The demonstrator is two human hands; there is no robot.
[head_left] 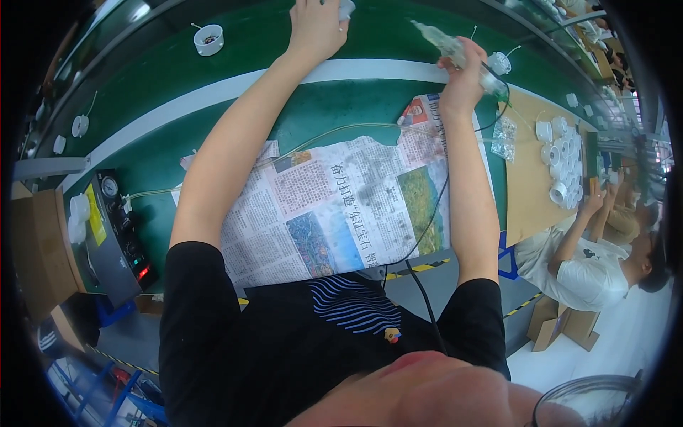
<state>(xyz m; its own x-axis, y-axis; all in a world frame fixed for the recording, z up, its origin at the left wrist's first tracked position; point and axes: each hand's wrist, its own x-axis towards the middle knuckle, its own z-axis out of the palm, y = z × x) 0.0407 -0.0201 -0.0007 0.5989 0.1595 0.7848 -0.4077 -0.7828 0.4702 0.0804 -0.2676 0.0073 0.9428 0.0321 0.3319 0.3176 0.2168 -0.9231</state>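
Overhead, the right hand (464,75) is raised near the far side of the green bench (313,114), its fingers closed around a translucent pen-shaped tool (449,47) whose narrow tip points to the upper left. A dark cord (508,96) loops from behind that grip. The left hand (317,32) reaches beyond a pale rail (370,69); its fingers are bent beside a whitish piece (346,9), but the upper edge cuts them off, so I cannot tell whether they grip it or how far apart they are. Just beside the tool hand sits a white round part (500,64); a white cup (208,40) holding small bits stands well to the left. Newspaper (320,199) covers the near area, crossed by a clear tube (302,150) from a black gauge box (114,235). Rightward, white cylinders (560,160) cluster on a tan board (524,188).
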